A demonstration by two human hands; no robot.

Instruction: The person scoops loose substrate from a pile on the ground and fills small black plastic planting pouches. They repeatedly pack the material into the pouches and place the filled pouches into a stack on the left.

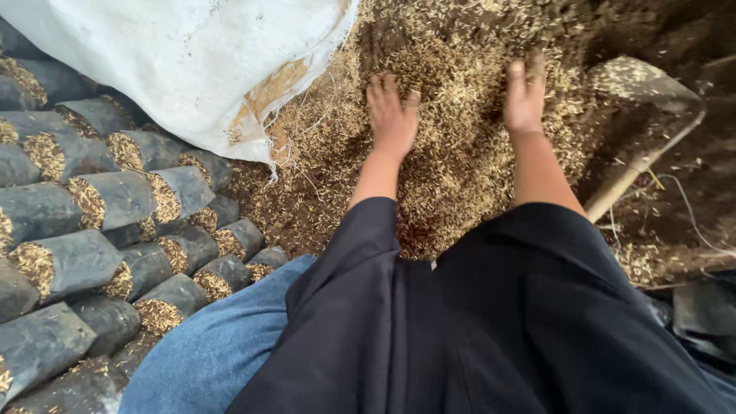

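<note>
A heap of rice husk mixed with dark soil (452,153) fills the upper middle of the frame. It looks light, loose and crumbly, best scooped from below with cupped palms; a shapeless mound, it has no clear long axis. The left hand (392,115) and right hand (525,96) lie flat on it, fingers spread, grasping nothing. A white sack (176,69) sits upper left, filled black nursery bags (100,230) at left, a shovel (644,130) at right.
</note>
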